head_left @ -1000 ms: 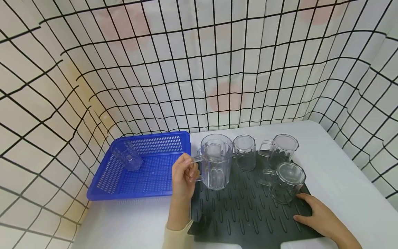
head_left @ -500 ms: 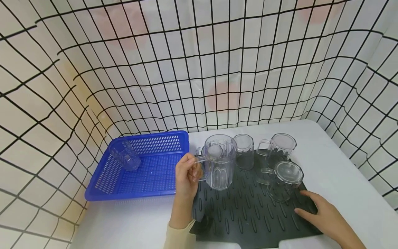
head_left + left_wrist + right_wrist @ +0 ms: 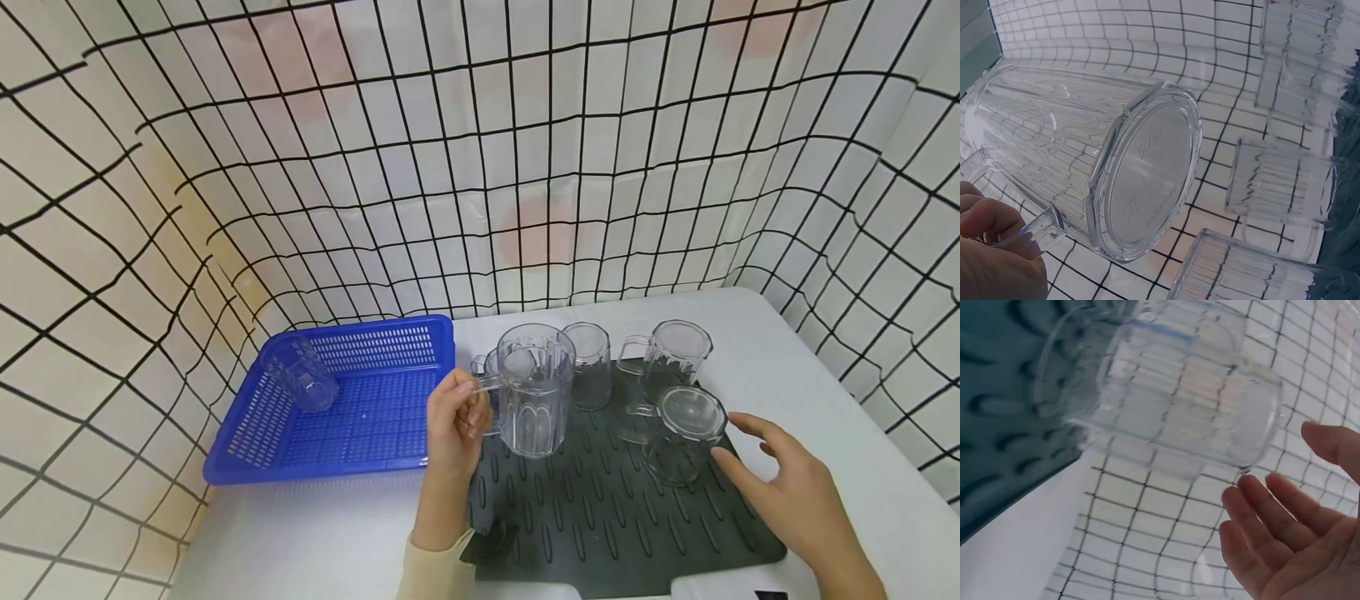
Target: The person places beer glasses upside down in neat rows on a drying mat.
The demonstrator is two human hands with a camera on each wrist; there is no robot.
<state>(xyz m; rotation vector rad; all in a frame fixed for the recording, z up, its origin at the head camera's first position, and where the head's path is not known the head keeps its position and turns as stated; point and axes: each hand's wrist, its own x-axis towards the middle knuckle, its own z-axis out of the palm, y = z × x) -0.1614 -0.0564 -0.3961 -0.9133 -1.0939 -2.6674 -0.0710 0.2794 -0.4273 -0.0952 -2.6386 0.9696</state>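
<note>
My left hand (image 3: 459,421) grips the handle of a clear, faceted plastic-looking mug (image 3: 534,408), holding it upright above the dark mat (image 3: 585,517). Raised lettering marks the base of this mug (image 3: 1147,175) in the left wrist view. My right hand (image 3: 795,483) has its thumb and fingers spread beside the front right mug (image 3: 678,446), which stands upside down on the mat. In the right wrist view the fingertips (image 3: 1235,497) come close to that mug's base; I cannot tell whether they touch.
Farther back on the mat stand more clear upside-down mugs: one (image 3: 588,371) in the middle, one (image 3: 678,354) at right, and one partly hidden behind the held mug. A blue basket (image 3: 315,475) at left contains a clear mug (image 3: 300,379) on its side. Black-grid curtain (image 3: 480,167) surrounds the white table (image 3: 300,542).
My left hand and its mug have shifted slightly right in the head view. My right hand has moved up from the mat toward the top of the front right mug.
</note>
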